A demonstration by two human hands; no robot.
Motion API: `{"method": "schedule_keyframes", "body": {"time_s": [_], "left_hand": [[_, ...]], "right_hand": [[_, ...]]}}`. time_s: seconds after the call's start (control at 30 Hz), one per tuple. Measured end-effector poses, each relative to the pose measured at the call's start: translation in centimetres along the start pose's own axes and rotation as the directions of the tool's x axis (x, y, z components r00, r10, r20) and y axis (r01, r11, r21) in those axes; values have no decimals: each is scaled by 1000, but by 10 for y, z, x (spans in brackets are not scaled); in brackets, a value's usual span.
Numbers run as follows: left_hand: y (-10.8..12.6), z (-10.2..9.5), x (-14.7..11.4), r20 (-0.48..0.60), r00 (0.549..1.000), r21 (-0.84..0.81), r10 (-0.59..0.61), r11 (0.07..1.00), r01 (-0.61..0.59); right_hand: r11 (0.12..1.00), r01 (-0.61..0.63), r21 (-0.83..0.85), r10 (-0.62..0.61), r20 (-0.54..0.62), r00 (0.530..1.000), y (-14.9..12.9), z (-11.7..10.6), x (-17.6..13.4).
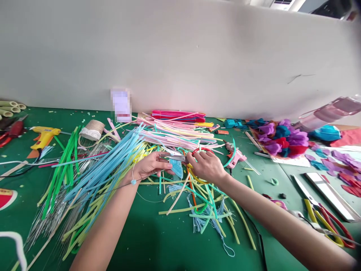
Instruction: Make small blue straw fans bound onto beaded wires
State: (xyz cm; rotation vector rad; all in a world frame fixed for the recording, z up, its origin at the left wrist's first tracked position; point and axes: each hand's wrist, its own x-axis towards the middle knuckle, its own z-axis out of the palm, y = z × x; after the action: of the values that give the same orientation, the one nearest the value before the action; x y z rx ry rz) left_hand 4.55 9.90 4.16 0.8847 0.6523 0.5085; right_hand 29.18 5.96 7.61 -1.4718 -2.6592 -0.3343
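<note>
My right hand (208,166) is closed round the handles of a pair of scissors (180,158), one loop red and the other yellow. Their blades point left, toward my left hand (152,165). Between the thumb and fingers of that hand is a small light blue piece (176,168), flat and fuzzy looking, hanging just below the blades. Whether the blades touch it I cannot tell. Under both hands lie yellow-green and teal pipe cleaners (175,206) and light blue tassels (199,222).
Blue pipe cleaners (109,162) and metal wires (42,222) lie left; pink ones (175,137) lie behind. A yellow glue gun (45,137) is far left, a pink glue gun (235,156) right. Larger scissors (318,210) and purple petals (299,137) are at right.
</note>
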Motion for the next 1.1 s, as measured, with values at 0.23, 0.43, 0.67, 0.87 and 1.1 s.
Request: {"method": "schedule_keyframes", "body": {"time_s": [0.23, 0.43, 0.67, 0.87, 1.1], "left_hand": [[-2, 3, 3, -43, 999, -69, -23, 997, 20], [4, 6, 0, -93, 995, -56, -28, 998, 23], [8, 4, -3, -115, 993, -18, -28, 1000, 26], [7, 2, -3, -149, 989, -13, -6, 1000, 4], [12, -2, -12, -55, 998, 4, -16, 1000, 16]], "right_hand": [[997, 69, -24, -68, 28, 997, 5, 4, 5], [997, -72, -9, 73, 73, 995, 0, 2, -1], [952, -261, 163, 229, 192, 954, -23, -1, -8], [843, -317, 435, 240, 223, 945, -17, -4, -11], [727, -485, 486, 371, 317, 873, -7, 0, -17]]}}
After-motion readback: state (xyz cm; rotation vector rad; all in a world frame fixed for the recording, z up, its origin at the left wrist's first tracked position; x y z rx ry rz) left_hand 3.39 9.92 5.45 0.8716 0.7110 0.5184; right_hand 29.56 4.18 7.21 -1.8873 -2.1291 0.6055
